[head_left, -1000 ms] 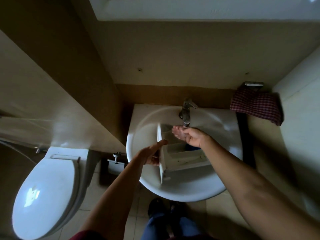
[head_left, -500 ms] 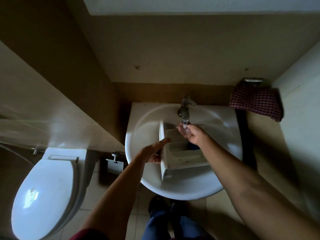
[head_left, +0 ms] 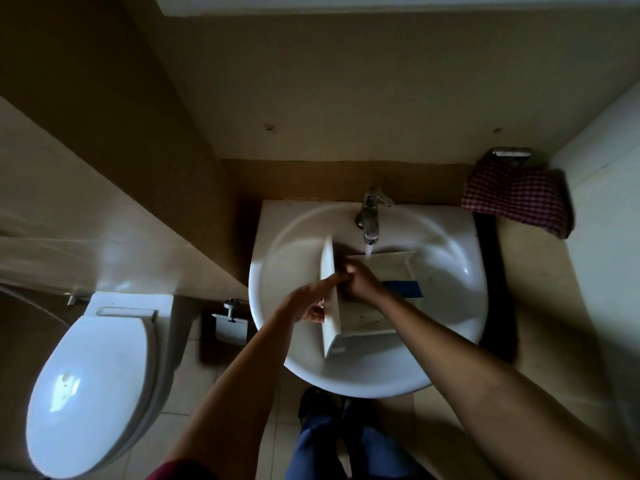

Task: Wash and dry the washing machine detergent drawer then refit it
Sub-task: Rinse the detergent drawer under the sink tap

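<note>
Home bathroom: toilet point(head_left: 90, 382), washbasin point(head_left: 450, 334).

Dim and murky, with heavy shadow over walls and floor. Soft glare sits on the toilet lid point(head_left: 65, 381) and the sink point(head_left: 291, 251). Straight lines bow near the edges.

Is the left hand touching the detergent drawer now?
Touching. The head view shows the left hand holding the front panel of the detergent drawer.

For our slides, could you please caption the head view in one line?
The left hand grips the detergent drawer in the white sink; right hand reaches inside it beside the running tap.
</note>
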Demonstrator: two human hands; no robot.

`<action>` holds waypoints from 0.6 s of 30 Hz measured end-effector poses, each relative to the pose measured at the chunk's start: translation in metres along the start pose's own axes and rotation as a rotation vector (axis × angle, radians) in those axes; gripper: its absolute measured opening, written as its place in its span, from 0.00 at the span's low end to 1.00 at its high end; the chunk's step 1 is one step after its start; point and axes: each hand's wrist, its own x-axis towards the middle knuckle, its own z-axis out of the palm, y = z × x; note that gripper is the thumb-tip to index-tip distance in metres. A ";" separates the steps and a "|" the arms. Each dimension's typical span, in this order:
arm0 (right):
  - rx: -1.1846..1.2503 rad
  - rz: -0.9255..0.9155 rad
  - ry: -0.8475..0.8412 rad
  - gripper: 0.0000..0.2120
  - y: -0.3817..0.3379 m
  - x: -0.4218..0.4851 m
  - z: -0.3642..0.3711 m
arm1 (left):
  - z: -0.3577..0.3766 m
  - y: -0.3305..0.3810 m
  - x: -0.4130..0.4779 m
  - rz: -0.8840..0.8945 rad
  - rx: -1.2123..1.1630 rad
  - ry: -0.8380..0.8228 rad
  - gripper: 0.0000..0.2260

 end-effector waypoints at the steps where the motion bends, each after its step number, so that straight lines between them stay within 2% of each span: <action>1: -0.037 -0.047 -0.044 0.23 0.000 -0.005 0.003 | -0.001 0.000 0.000 -0.002 -0.007 0.004 0.37; 4: -0.058 -0.029 -0.076 0.20 0.003 -0.019 0.002 | -0.002 0.001 0.000 0.000 -0.022 0.011 0.33; 8: -0.260 -0.086 -0.130 0.18 0.015 -0.023 -0.012 | -0.001 -0.003 -0.001 0.028 -0.045 0.020 0.24; 10: -0.293 -0.123 -0.137 0.20 0.014 -0.018 -0.016 | 0.000 -0.003 -0.002 0.037 -0.045 0.021 0.29; 13: -0.245 -0.058 -0.110 0.26 0.002 -0.009 -0.013 | 0.003 -0.004 -0.001 0.038 -0.057 0.025 0.35; 16: -0.164 -0.046 -0.101 0.25 0.001 -0.010 -0.005 | 0.003 -0.005 -0.002 0.056 -0.068 0.045 0.35; 18: -0.145 -0.025 -0.131 0.21 0.006 -0.015 -0.006 | 0.003 -0.005 -0.001 0.074 -0.070 0.054 0.33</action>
